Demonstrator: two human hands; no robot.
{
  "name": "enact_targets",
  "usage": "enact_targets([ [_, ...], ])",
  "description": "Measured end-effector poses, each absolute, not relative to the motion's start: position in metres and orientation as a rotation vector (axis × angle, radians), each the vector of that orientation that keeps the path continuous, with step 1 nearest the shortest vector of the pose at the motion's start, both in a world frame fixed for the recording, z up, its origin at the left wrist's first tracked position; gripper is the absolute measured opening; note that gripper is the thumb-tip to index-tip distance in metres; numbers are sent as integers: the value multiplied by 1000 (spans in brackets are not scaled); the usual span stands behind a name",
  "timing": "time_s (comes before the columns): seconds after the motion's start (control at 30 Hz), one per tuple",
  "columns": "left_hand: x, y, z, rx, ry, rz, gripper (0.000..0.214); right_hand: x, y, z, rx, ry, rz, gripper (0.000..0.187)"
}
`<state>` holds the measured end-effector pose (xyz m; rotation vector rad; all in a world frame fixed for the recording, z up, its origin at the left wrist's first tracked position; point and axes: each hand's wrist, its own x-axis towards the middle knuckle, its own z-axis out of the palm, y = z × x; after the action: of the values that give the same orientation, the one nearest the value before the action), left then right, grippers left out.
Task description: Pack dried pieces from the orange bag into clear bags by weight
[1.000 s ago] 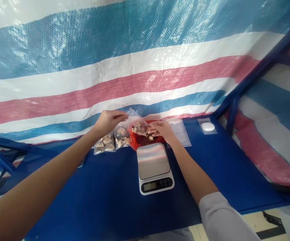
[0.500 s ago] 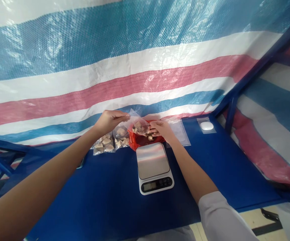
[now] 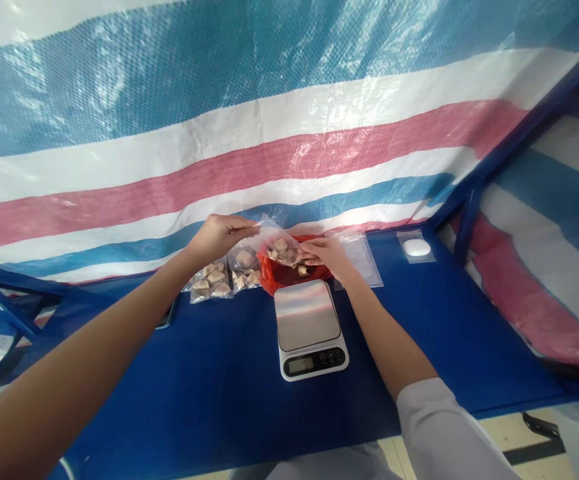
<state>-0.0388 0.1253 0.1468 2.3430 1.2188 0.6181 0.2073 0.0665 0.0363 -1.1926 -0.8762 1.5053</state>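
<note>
My left hand (image 3: 223, 235) pinches the edge of a clear plastic bag (image 3: 268, 230), which hangs tilted over a red plastic bag (image 3: 268, 275). Several beige, irregular chunks (image 3: 281, 252) lie inside the clear bag. At its other side my right hand (image 3: 327, 256) has its fingers closed at the bag's edge; whether a chunk is between them is hidden. Just below these fingers a pale, dark-edged piece (image 3: 303, 270) shows in the red bag. Nearer to me stands a white digital scale (image 3: 314, 363) with a bare metal plate.
Filled clear bags (image 3: 211, 283) of chunks lie left of the red bag. Flat clear bags (image 3: 367, 263) are under and beyond my right wrist. A white rounded object (image 3: 416, 248) sits in a bag farther right. Striped sheeting (image 3: 269, 157) rises behind the blue table (image 3: 209, 393).
The clear bag now sits lower and more open, with its chunks showing more plainly. My right fingers have moved slightly up against its edge. The whole view has shifted a little.
</note>
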Motion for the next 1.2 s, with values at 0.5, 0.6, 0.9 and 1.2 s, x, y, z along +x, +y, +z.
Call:
enact_targets([
  [0.5, -23, 122, 145, 2394, 1268, 644, 35, 207, 70, 28, -1236, -915, 1392, 10],
  [0.6, -26, 122, 143, 2340, 1342, 607, 34, 209, 72, 26, -1271, -913, 1325, 8],
  [0.9, -35, 118, 147, 2314, 1388, 526, 32, 205, 70, 26, -1250, -1000, 1362, 9],
  [1.2, -36, 118, 158, 2366, 1342, 478, 36, 199, 67, 30, -1210, -1035, 1393, 13],
])
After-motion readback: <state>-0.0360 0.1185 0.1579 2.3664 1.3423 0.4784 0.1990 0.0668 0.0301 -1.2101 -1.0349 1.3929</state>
